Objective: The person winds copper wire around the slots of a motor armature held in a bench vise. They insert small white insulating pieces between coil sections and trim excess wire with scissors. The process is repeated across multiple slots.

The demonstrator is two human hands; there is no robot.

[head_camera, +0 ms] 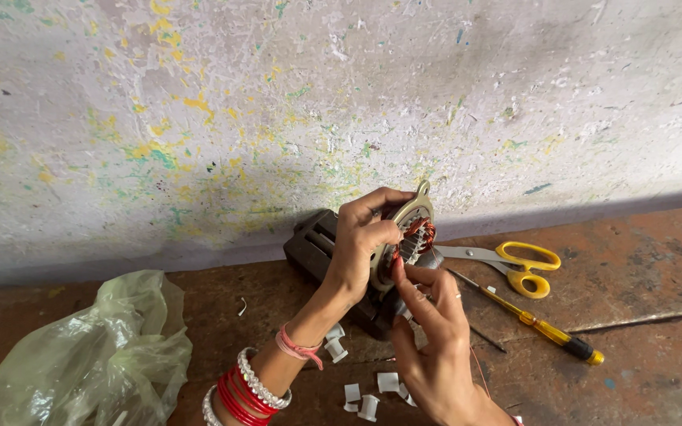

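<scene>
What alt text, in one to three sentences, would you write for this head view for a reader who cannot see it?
Two hands hold a round metal motor part wound with copper wire; the left hand grips its rim and the right hand's fingers pinch at the winding. Yellow-handled scissors, a yellow screwdriver and a green plastic bag lie on the brown bench.

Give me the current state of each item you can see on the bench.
Motor stator: lifted, gripped by left hand, copper windings facing the person.
Right hand: fingertips at the stator's lower edge.
Scissors: lying flat, blades shut.
Screwdriver: lying flat.
Plastic bag: crumpled.
White paper pieces: scattered loose.
</scene>
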